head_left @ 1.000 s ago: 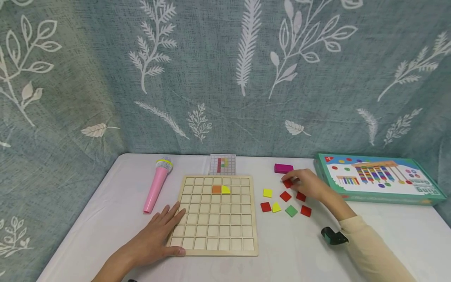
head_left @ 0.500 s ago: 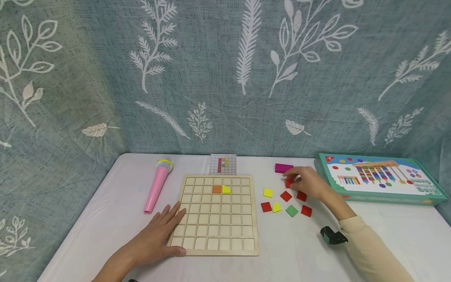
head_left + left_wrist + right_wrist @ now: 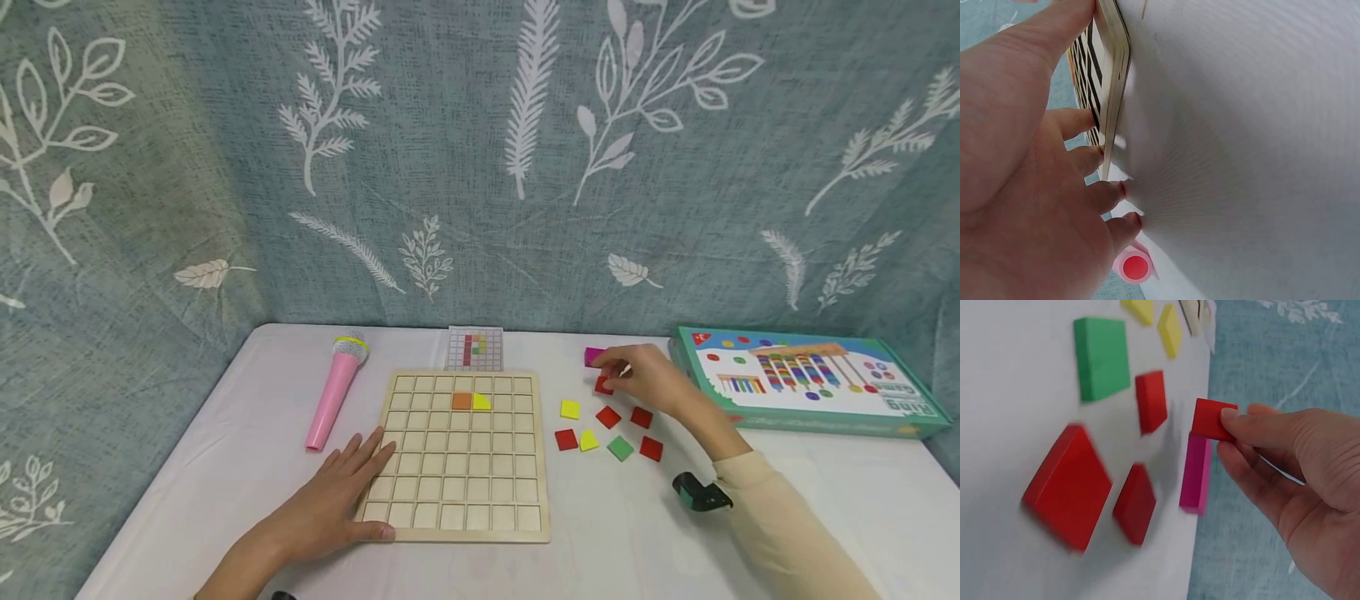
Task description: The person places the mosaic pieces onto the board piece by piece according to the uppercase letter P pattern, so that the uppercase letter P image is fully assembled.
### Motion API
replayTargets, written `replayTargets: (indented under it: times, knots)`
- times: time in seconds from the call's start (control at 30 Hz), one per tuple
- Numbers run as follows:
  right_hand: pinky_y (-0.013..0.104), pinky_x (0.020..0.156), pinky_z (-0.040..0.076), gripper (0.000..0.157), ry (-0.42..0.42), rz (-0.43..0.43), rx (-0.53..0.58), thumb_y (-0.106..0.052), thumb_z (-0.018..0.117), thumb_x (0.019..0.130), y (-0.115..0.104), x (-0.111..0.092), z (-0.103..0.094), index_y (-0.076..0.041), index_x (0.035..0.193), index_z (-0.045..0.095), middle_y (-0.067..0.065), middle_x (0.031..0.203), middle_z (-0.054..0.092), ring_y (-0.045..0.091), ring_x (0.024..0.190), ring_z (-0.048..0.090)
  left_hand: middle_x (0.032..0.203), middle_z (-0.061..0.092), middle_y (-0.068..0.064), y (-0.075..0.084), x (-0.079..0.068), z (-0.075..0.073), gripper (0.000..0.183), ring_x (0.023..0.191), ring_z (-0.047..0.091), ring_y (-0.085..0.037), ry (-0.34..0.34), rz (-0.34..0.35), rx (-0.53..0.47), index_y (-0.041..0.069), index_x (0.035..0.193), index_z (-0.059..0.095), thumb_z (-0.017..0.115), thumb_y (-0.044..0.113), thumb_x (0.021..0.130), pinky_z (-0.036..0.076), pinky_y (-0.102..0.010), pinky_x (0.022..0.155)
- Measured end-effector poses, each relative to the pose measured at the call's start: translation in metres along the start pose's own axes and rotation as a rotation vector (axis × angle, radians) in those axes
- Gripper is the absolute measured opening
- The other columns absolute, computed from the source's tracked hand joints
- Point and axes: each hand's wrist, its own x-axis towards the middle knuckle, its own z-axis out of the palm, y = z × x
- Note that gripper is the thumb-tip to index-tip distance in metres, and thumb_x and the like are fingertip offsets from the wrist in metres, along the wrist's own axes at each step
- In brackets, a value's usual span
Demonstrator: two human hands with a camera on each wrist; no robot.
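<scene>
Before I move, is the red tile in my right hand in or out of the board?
Out: your right hand pinches the red tile to the right of the board, near the purple block.

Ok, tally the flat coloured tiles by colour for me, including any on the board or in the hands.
Red tiles: 5, including 1 held in the right hand
Yellow tiles: 3, including 1 on the board
Orange tile: 1, on the board
Green tile: 1
Total: 10 tiles

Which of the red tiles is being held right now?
The red tile pinched by the right hand, nearest the purple block; the other four red tiles lie flat on the white table.
</scene>
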Motion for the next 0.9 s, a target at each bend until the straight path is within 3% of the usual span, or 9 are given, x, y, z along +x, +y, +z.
replayTargets:
  times: [0.5,0.9]
  knots:
    - [0.034,0.08,0.057,0.025,-0.024,-0.094,0.092,0.005,0.071,0.085,-0.043,0.033,0.03,0.004,0.11,0.069,0.004,0.089,0.069,0.018,0.083,0.063,0.161,0.017,-0.02,-0.002,0.001,0.001,0.105,0.145,0.011,-0.049,0.001,0.003,-0.023,0.003,0.153,0.031,0.073,0.059,0.075,0.012,-0.064,0.114]
    - [0.025,0.081,0.056,0.025,-0.076,-0.174,0.054,0.001,0.071,0.086,-0.083,0.063,0.065,0.0,0.112,0.071,0.003,0.095,0.071,0.015,0.087,0.064,0.161,0.017,-0.02,-0.001,0.001,-0.001,0.105,0.145,0.011,-0.049,-0.01,0.0,-0.027,0.003,0.153,0.03,0.073,0.058,0.075,0.012,-0.064,0.114]
